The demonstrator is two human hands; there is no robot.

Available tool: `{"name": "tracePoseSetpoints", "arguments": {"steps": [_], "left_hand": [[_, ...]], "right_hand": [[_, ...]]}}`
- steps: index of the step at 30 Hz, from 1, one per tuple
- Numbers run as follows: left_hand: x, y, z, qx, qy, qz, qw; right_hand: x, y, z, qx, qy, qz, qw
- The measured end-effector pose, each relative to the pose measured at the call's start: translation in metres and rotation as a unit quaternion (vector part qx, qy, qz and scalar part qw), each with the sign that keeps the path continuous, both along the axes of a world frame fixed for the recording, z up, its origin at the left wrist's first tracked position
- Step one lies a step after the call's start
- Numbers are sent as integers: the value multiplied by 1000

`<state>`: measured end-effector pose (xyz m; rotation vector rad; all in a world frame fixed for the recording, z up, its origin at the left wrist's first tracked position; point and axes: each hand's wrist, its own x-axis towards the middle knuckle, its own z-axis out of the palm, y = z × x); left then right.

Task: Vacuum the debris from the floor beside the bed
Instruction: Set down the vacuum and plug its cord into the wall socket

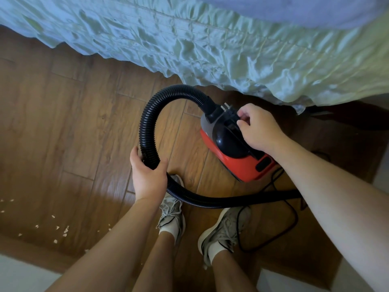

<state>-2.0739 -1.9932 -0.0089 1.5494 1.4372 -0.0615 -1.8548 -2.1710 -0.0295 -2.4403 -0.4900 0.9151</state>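
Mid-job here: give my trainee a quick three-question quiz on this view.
1. True or false: the left hand grips the black hose.
2. Where does the debris lie? A) on a chair B) on the floor, left of the shoes C) on the hose
3. Fill in: the right hand holds the top of the red ____.
Key: 1 true; 2 B; 3 vacuum.

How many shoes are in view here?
2: the left shoe, its toe under the black hose; the right shoe beside it, crossed by the cord.
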Motion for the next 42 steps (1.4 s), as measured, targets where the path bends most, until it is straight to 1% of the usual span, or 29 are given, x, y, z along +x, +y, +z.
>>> {"name": "tracePoseSetpoints", "arguments": {"steps": [2, 6, 9, 13, 16, 21, 24, 30, 37, 39, 42], "left_hand": [[1, 1, 9, 8, 16, -22, 1000], [3, -2, 28, 58, 53, -72, 994], [7, -5, 40, 81, 44, -112, 989], [25, -19, 60, 86, 14, -160, 983], [44, -38, 74, 78, 0, -214, 974], [76, -73, 92, 46, -28, -295, 954], [92, -97, 101, 5, -60, -367, 928], [121, -155, 116, -88, -87, -509, 852], [137, -218, 145, -95, -97, -641, 755], [139, -231, 152, -88, -101, -658, 741], [141, -248, 161, -93, -109, -659, 738]], "right_hand": [[3, -5, 10, 10, 1, -16, 1000], [7, -16, 37, 27, -1, -66, 997], [8, -27, 61, 37, 1, -103, 994], [7, -50, 94, 54, -12, -173, 983], [6, -69, 119, 84, -19, -231, 969], [5, -103, 158, 150, -3, -346, 926], [5, -123, 180, 176, -12, -400, 899], [-6, -158, 215, 226, -41, -484, 844], [-26, -193, 241, 270, -72, -571, 772], [-31, -205, 246, 278, -75, -590, 754], [-36, -227, 253, 283, -85, -615, 731]]}}
